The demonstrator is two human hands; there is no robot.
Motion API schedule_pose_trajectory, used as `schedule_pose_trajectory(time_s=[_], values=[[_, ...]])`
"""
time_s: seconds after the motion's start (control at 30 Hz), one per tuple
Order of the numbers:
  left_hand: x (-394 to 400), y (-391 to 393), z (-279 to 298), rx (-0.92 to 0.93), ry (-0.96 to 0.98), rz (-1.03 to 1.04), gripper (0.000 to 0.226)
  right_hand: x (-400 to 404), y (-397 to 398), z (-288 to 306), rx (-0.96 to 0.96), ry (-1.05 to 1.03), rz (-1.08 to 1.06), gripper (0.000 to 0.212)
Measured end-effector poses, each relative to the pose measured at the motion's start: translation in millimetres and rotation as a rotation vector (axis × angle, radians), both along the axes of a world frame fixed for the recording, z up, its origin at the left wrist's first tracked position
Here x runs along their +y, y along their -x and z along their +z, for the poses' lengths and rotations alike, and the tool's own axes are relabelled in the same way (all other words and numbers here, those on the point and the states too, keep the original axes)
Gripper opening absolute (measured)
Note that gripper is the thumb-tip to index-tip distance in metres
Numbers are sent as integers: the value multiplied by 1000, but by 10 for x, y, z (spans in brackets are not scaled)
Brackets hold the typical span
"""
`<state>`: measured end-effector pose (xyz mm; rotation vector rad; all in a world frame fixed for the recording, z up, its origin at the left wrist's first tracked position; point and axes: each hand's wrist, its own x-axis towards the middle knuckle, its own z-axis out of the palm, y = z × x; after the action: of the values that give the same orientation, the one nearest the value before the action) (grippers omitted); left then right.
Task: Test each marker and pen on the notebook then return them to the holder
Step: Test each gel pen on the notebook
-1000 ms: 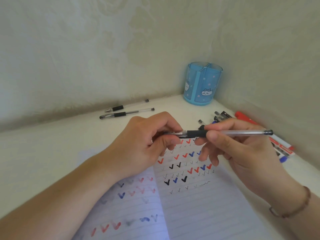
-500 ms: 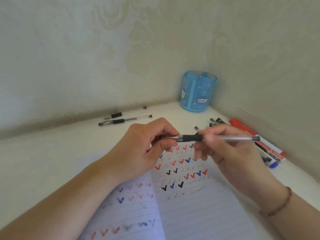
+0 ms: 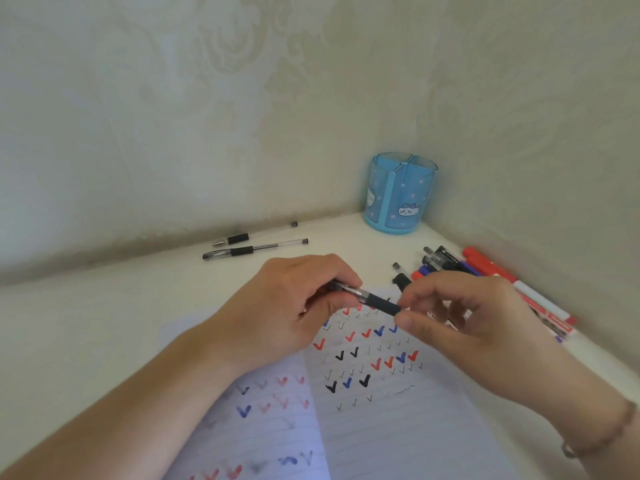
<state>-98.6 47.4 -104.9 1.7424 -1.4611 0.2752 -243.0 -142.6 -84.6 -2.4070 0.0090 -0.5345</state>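
On the pale surface (image 3: 104, 323) near the back wall lie two gel pens (image 3: 255, 250) with black rubber sleeves, side by side and almost parallel, their long axes running left to right with the tips to the left and the end plugs to the right; the farther one (image 3: 239, 238) sits close to the wall. Nearer the camera, the left hand (image 3: 294, 306) has its fingers curled round the tip end of a clear-barrelled gel pen (image 3: 367, 296), and its grip hides that end, so whether a cap is on there cannot be told. The pen is held above the open notebook (image 3: 398, 427), its long axis running from upper left down to lower right, the black sleeve showing between the two hands. The lined pages below carry rows of red, blue and black tick marks. The right hand (image 3: 467, 320) meets the pen at the lower end of the sleeve, pinching it between thumb and forefinger, with the other fingers loosely bent; the rest of the barrel is hidden behind this hand. A thin bracelet (image 3: 602, 438) circles the right wrist. Behind, in the corner of the walls, a blue pen holder (image 3: 398, 195) with cat pictures stands upright. To the right of the hands, along the side wall, a cluster of pens and markers (image 3: 446, 263) lies on the surface, among them a red-capped whiteboard marker (image 3: 485, 265), their long axes pointing roughly from the corner toward the camera.
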Motion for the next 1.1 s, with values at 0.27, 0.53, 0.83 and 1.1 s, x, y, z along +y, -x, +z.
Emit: schedule_pose_trajectory(time_s=[0.27, 0.53, 0.83, 1.1], values=[[271, -684, -52, -73, -267, 660, 40, -610, -31, 52, 57, 77, -605, 19], [313, -796, -161, -5, -479, 985, 25, -733, -49, -51, 267, 151, -700, 18], [318, -830, -162, 24, -409, 974, 8, -694, -49, -41, 275, 181, -700, 17], [98, -142, 148, 162, 3, 220, 15, -112, -73, -35, -115, -242, -111, 30]])
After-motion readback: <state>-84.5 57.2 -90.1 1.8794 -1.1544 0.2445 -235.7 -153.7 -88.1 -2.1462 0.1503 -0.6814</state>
